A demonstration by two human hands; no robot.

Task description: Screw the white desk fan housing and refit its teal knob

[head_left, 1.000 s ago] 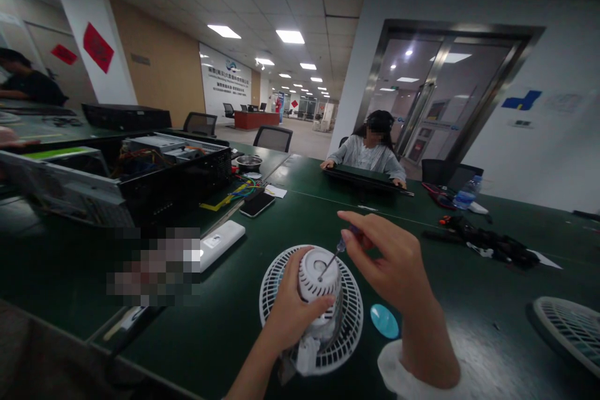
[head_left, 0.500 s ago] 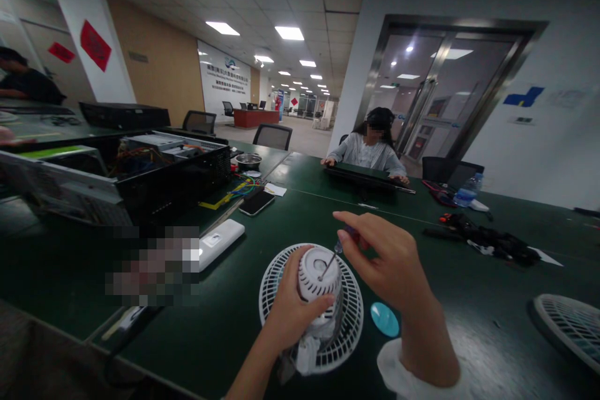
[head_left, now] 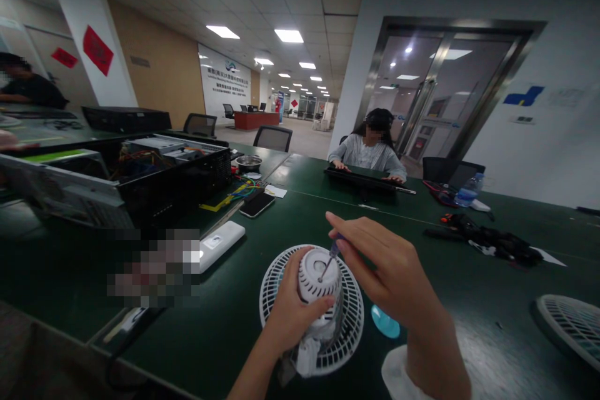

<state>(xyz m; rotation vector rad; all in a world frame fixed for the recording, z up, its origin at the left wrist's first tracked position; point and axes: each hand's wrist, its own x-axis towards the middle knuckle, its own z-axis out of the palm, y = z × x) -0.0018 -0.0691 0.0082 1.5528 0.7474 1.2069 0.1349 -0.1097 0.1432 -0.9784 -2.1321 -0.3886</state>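
My left hand (head_left: 296, 309) is wrapped round the white motor housing (head_left: 313, 287) of a fan, thumb on the near side and fingers on the far left. Beneath the housing lies the fan's round white grille (head_left: 352, 331), flat on the green table. Between the fingers and thumb of my right hand (head_left: 382, 259) is a screwdriver (head_left: 333, 252), held at a tilt. Its tip meets the top of the housing beside a round recess; any screw there is too small to make out. Close to my right wrist lies a turquoise disc (head_left: 385, 322).
An open computer case (head_left: 173, 184) stands at the left, near a phone (head_left: 257, 205) and a white power strip (head_left: 222, 246). Another grille (head_left: 569, 325) lies at the right edge. Across the table (head_left: 300, 178) a person (head_left: 368, 147) sits with hands on a dark flat panel (head_left: 368, 177).
My right hand has turned on the screwdriver, its index finger and thumb shifting slightly left. The screwdriver stands in nearly the same spot. My left hand keeps its grip on the housing.
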